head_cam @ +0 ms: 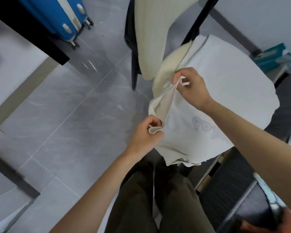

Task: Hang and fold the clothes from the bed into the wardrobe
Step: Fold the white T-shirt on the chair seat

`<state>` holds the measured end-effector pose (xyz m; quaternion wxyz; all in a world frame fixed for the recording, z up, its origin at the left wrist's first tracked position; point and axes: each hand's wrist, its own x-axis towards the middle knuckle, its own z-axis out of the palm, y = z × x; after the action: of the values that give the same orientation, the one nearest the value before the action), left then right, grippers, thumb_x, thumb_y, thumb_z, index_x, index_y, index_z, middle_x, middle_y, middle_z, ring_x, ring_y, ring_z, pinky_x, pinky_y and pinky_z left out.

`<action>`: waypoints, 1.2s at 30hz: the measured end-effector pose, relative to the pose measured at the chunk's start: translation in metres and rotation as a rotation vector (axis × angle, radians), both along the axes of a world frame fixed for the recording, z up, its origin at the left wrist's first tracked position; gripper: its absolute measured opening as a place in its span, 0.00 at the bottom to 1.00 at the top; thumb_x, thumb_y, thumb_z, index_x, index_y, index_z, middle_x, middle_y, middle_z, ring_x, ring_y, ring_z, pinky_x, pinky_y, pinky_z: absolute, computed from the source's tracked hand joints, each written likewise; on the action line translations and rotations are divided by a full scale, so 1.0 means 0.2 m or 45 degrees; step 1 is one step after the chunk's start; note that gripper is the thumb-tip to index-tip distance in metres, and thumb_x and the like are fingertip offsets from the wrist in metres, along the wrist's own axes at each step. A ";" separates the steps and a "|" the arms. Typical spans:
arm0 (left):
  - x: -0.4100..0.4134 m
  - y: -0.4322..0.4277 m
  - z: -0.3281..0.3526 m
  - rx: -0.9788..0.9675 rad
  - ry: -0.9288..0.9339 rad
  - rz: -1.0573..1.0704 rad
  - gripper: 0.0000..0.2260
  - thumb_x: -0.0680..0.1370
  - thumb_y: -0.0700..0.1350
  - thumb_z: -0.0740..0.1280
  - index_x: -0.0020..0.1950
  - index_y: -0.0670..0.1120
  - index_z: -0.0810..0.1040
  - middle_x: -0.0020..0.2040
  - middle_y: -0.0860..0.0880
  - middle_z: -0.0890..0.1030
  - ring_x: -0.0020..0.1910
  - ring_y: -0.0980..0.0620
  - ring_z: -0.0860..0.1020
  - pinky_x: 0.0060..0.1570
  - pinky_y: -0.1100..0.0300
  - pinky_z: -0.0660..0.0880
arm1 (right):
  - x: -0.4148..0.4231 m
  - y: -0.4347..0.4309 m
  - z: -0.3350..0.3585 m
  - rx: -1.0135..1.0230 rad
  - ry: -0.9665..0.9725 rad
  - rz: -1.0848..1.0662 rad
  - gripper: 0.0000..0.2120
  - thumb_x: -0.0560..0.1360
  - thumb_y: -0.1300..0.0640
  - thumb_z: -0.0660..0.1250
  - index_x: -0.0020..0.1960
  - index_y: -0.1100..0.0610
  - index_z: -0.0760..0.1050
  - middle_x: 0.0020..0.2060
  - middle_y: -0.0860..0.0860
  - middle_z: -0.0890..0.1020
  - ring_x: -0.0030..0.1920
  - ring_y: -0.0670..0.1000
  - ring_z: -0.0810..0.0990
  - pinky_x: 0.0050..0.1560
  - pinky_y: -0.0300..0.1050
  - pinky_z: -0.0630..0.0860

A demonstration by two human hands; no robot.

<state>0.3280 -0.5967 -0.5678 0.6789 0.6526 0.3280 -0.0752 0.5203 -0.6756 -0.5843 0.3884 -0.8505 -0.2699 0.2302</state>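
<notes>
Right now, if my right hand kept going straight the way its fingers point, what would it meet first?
Most likely the cream cloth lying just beyond your right hand, which pinches the white garment. Depth is hard to judge from one view, so it might pass above it.

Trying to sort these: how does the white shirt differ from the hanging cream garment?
The white shirt is white with a faint grey print; the cream garment is yellowish, no print visible. The left hand and right hand pinch the shirt's edge; no hand grips the cream garment. The shirt is spread out; the cream garment hangs down. Both are pale fabric.
</notes>
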 end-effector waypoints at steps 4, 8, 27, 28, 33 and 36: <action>0.10 -0.22 -0.06 0.046 -0.011 -0.496 0.09 0.70 0.44 0.69 0.41 0.59 0.75 0.45 0.67 0.73 0.44 0.65 0.72 0.45 0.72 0.67 | 0.07 -0.32 0.00 -0.250 -0.023 -0.196 0.17 0.72 0.73 0.56 0.45 0.57 0.79 0.56 0.57 0.77 0.58 0.50 0.74 0.59 0.42 0.72; 0.15 -0.36 -0.12 0.267 0.109 -0.657 0.02 0.69 0.57 0.66 0.40 0.63 0.75 0.53 0.67 0.64 0.61 0.59 0.64 0.58 0.63 0.60 | 0.06 -0.63 -0.04 -0.494 -0.010 -0.457 0.21 0.74 0.70 0.52 0.56 0.56 0.78 0.62 0.55 0.74 0.52 0.53 0.76 0.48 0.45 0.72; 0.74 -1.06 -0.28 0.791 -0.084 -1.119 0.20 0.77 0.39 0.63 0.69 0.49 0.71 0.68 0.49 0.66 0.66 0.48 0.64 0.56 0.69 0.54 | -0.08 -1.61 -0.30 -0.206 0.486 -1.314 0.21 0.78 0.66 0.55 0.71 0.56 0.64 0.62 0.51 0.73 0.54 0.44 0.70 0.57 0.40 0.70; 0.78 -1.09 -0.30 0.847 -0.046 -1.061 0.20 0.77 0.40 0.63 0.69 0.49 0.70 0.68 0.48 0.65 0.66 0.46 0.64 0.56 0.67 0.55 | -0.05 -1.63 -0.32 -0.174 0.485 -1.315 0.22 0.78 0.67 0.56 0.71 0.57 0.64 0.60 0.50 0.73 0.55 0.44 0.69 0.59 0.43 0.72; 0.95 -1.24 -0.38 1.050 0.116 -0.926 0.21 0.75 0.44 0.64 0.68 0.55 0.70 0.68 0.48 0.62 0.64 0.43 0.62 0.52 0.55 0.63 | 0.10 -1.69 -0.44 -0.116 0.672 -1.295 0.28 0.77 0.69 0.57 0.75 0.57 0.57 0.61 0.50 0.70 0.57 0.48 0.70 0.56 0.37 0.67; 0.98 -1.27 -0.41 1.089 0.122 -0.926 0.22 0.74 0.44 0.65 0.66 0.60 0.71 0.65 0.47 0.60 0.61 0.44 0.61 0.52 0.53 0.63 | 0.16 -1.71 -0.52 -0.132 0.865 -1.258 0.34 0.76 0.65 0.62 0.77 0.55 0.51 0.69 0.54 0.68 0.67 0.53 0.68 0.60 0.38 0.66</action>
<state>0.5237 -0.8505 -0.6493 0.2686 0.9366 0.1136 -0.1942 0.5517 -1.0179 -0.6875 0.4719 -0.7720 0.3079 0.2943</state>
